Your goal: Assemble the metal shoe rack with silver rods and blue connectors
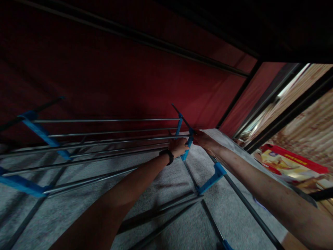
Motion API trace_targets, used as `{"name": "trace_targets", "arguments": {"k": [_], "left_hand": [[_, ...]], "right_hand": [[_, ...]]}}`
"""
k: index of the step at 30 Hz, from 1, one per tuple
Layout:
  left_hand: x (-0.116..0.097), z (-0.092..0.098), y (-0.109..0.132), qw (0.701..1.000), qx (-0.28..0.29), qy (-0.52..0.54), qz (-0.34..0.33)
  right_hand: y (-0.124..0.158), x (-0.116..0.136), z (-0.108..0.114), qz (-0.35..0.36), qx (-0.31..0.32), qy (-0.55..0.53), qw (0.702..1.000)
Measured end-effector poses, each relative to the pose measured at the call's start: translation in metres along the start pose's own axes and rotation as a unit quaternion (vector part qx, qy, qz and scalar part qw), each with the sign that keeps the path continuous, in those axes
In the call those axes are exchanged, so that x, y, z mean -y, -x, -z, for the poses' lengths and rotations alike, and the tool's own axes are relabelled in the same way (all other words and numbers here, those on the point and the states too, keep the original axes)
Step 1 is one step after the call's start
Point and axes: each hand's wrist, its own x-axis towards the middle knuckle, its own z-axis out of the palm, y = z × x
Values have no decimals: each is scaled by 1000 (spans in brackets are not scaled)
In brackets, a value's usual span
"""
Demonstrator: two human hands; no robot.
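A shelf rack with thin metal rods (109,133) and blue plastic brackets stands against a dark red fabric wall (117,76). My left hand (179,146), with a black wristband, is closed around the ends of the rods at the blue bracket (187,143). Just right of it, my right hand (204,139) pinches the same bracket where it meets a dark upright pole. Both arms reach in from the bottom of the view.
Grey carpet-like lining (166,187) lies under the rack. Other blue brackets sit at the left (43,133) and lower middle (212,178). A black frame pole (249,208) runs down to the right. A red and yellow box (288,165) lies outside, at right.
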Motion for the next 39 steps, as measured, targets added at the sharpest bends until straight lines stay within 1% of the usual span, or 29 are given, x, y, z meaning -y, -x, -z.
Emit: {"name": "trace_targets", "arguments": {"k": [3,9,12,14,17,21,23,25,28,30,32,34,37,38,39], "left_hand": [[-1,1,0,1000,7,4,-2],[-2,0,0,1000,9,0,2],[-3,-1,1,1000,10,-12,-2],[-4,-1,4,1000,11,-21,-7],[-6,1,7,999,11,-36,-16],[-5,10,19,997,4,-60,-41],[-1,18,34,996,-3,-74,-56],[7,28,57,994,-11,-87,-71],[24,44,102,988,-7,-118,-99],[39,54,135,985,12,-145,-96],[55,67,167,984,29,-164,-67],[75,83,195,984,44,-166,-36],[110,110,228,985,58,-160,18],[122,118,236,984,50,-163,50],[134,125,243,983,46,-167,67]], "right_hand": [[3,2,-2,1,15,-14,1000],[2,1,-5,-19,-23,-17,999],[1,1,-6,-36,-12,-16,999],[3,0,-4,-46,-15,-16,999],[3,-5,-1,-38,-27,-10,999],[1,-12,3,-24,-2,-1,1000],[0,-14,5,-22,2,-6,1000],[0,-15,6,-24,2,-16,1000],[-1,-13,6,-36,-10,-36,999],[-3,-10,8,-66,-18,-51,996],[-6,-8,13,-105,-24,-63,992],[-8,-10,19,-130,-33,-74,988],[-4,-27,29,-125,-32,-86,988],[1,-35,30,-130,-28,-83,988],[7,-44,30,-138,-23,-79,987]]}}
